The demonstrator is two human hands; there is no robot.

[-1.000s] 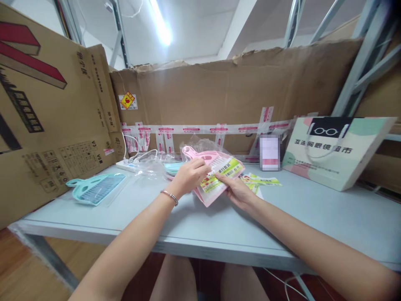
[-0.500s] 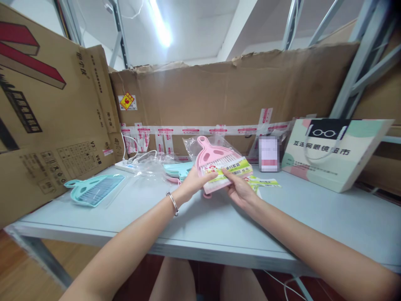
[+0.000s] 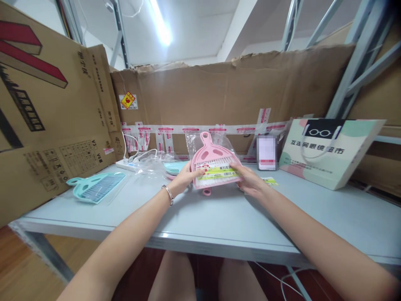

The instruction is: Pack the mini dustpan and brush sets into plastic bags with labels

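Observation:
A pink dustpan and brush set (image 3: 216,152) in a clear plastic bag is held up over the table, its handle pointing away from me. A yellow-green label card (image 3: 216,170) lies across its front. My left hand (image 3: 185,177) grips its left edge, thumb on the label. At the right edge, my right hand (image 3: 250,179) is closed on the set too. Under it, a pink handle end (image 3: 206,191) shows; what it belongs to is mostly hidden. Behind my left hand lies a turquoise dustpan (image 3: 175,167), partly covered.
A bagged turquoise dustpan and brush set (image 3: 97,188) lies on the left of the table (image 3: 219,221). A phone (image 3: 267,152) and a paper bag (image 3: 328,152) stand at the right. A power strip (image 3: 127,165) sits at the back left. Cardboard (image 3: 188,96) walls the back.
The pink set has turned to face me more squarely, its label now nearly level. My right hand has moved right along it to its edge, and my left hand has shifted slightly left.

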